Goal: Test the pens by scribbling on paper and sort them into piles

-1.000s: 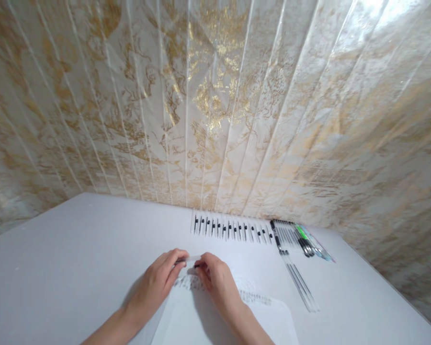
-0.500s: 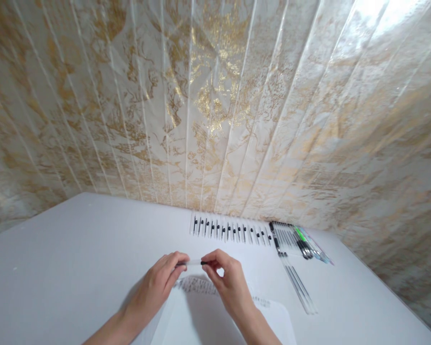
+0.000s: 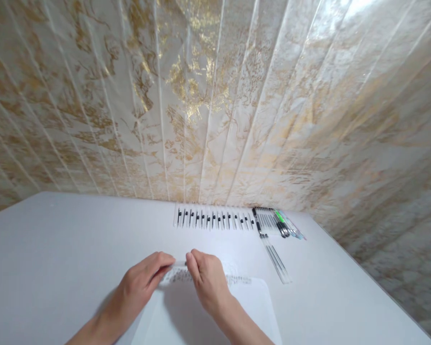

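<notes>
A pen point(image 3: 180, 263) with a translucent barrel is held level between my two hands, above the far edge of a white tray-like sheet. My left hand point(image 3: 143, 278) pinches its left end. At the other end, my right hand point(image 3: 208, 278) has its fingers curled round the tip, with the thumb pressed along the top. Only a short stretch of barrel and a bit of black show between the fingers; both ends are hidden. Just below the hands, small dark marks or pieces point(image 3: 239, 279) run along the far edge of the white tray-like sheet point(image 3: 251, 311), too blurred to name.
Along the back of the white table point(image 3: 86, 235) lies a row of clear pen barrels with black parts point(image 3: 215, 219). To its right are dark pens, a green-marked one point(image 3: 279, 216) among them. Several thin refill-like sticks point(image 3: 276, 258) lie nearer. A gold-patterned curtain point(image 3: 187, 120) hangs behind.
My right hand has turned and closed more fully over the pen's black end, and less of the barrel shows. The whole view has swung to the right.
</notes>
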A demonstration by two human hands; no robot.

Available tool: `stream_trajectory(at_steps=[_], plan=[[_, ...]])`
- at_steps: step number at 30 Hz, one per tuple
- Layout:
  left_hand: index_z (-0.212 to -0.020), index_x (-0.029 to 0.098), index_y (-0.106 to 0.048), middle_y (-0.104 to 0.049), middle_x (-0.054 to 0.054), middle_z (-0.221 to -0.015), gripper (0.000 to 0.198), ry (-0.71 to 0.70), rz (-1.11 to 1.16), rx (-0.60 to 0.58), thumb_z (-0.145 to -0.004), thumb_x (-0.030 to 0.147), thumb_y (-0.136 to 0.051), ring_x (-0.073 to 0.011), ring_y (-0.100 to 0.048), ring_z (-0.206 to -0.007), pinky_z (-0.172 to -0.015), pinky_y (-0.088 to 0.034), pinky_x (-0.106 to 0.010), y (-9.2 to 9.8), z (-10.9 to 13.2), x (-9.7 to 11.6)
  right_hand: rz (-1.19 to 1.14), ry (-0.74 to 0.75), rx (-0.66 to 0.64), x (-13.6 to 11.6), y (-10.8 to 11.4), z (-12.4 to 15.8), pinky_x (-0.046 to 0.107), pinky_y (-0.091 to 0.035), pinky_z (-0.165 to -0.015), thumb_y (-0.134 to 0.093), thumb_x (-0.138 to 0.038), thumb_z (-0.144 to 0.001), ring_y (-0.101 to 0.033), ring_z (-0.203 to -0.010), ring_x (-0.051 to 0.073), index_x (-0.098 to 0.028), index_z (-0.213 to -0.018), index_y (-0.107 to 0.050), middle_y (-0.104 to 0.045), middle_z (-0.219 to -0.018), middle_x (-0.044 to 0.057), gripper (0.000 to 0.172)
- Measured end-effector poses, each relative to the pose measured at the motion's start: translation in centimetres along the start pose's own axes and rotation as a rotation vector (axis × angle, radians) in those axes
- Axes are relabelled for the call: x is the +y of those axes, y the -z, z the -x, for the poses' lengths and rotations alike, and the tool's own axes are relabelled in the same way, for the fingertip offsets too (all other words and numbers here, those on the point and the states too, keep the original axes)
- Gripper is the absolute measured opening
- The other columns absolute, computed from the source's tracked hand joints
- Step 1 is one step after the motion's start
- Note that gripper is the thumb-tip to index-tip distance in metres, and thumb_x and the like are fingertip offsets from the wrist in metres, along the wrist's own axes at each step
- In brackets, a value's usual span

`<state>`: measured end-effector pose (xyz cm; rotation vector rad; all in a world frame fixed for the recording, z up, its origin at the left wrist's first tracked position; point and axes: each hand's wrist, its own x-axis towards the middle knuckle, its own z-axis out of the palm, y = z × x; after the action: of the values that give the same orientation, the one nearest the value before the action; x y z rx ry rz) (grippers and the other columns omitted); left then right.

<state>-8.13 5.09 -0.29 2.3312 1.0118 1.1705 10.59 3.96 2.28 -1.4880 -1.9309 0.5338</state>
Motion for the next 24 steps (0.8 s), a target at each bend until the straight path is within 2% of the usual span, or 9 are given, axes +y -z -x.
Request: stream_trajectory(at_steps=[3, 7, 9, 14, 20, 24], plan=[[-0.095, 0.025, -0.059, -0.068, 0.003, -0.083, 0.012, -0.025, -0.006, 0.015, -0.094, 0.019, -0.048, -0.0136, -0.067, -0.076, -0.072, -0.05, -0.019, -0.1, -0.2, 0.4, 0.039, 0.001, -0.007, 0.0, 0.2, 0.2, 0.025, -0.024, -0.049, -0.026, -0.041, -0.1, -0.044, -0.045, 0.013, -0.022, -0.056, -0.047, -0.049, -0.048, -0.001, 0.053], [-0.09, 0.023, -0.058, -0.066, 0.004, -0.078, 0.009, 0.037, -0.012, 0.037, -0.092, 0.02, -0.05, -0.0126, -0.066, -0.07, -0.067, -0.05, -0.019, -0.1, -0.7, 1.0, 0.072, 0.049, 0.001, 0.0, 0.9, 0.2, 0.024, -0.033, -0.056, -0.03, -0.044, -0.099, -0.056, -0.061, 0.017, -0.022, -0.078, -0.054, -0.062, -0.069, 0.002, 0.039], [-0.089, 0.023, -0.058, -0.065, 0.004, -0.077, 0.01, 0.036, -0.009, 0.028, -0.091, 0.019, -0.049, -0.0124, -0.066, -0.069, -0.066, -0.049, -0.019, -0.1, -0.7, 1.2, 0.12, 0.076, 0.008, 0.0, 0.9, 0.2, 0.023, -0.034, -0.058, -0.029, -0.042, -0.1, -0.057, -0.065, 0.017, -0.022, -0.084, -0.054, -0.065, -0.075, 0.003, 0.036], [-0.091, 0.024, -0.058, -0.065, 0.003, -0.078, 0.013, 0.016, 0.014, 0.004, -0.093, 0.018, -0.047, -0.013, -0.065, -0.071, -0.068, -0.049, -0.02, -0.3, -0.4, 1.0, 0.179, 0.038, 0.002, 0.4, 0.3, 0.0, 0.026, -0.023, -0.049, -0.024, -0.044, -0.101, -0.051, -0.047, 0.017, -0.023, -0.062, -0.048, -0.055, -0.05, 0.0, 0.05], [-0.088, 0.023, -0.058, -0.064, 0.003, -0.077, 0.014, 0.066, 0.011, -0.023, -0.091, 0.015, -0.046, -0.0134, -0.065, -0.071, -0.067, -0.048, -0.02, -0.5, -0.5, 1.1, 0.119, 0.048, -0.012, 0.6, 0.7, 0.2, 0.023, -0.031, -0.054, -0.032, -0.039, -0.099, -0.058, -0.06, 0.017, -0.023, -0.081, -0.05, -0.064, -0.069, 0.002, 0.031], [-0.087, 0.023, -0.058, -0.063, 0.002, -0.076, 0.016, 0.049, 0.02, -0.024, -0.091, 0.014, -0.045, -0.0135, -0.064, -0.07, -0.066, -0.048, -0.02, -0.5, -0.5, 1.2, 0.111, 0.0, -0.031, 1.0, 0.7, 0.1, 0.024, -0.026, -0.049, -0.027, -0.039, -0.1, -0.052, -0.047, 0.016, -0.024, -0.066, -0.045, -0.054, -0.052, -0.001, 0.042]])
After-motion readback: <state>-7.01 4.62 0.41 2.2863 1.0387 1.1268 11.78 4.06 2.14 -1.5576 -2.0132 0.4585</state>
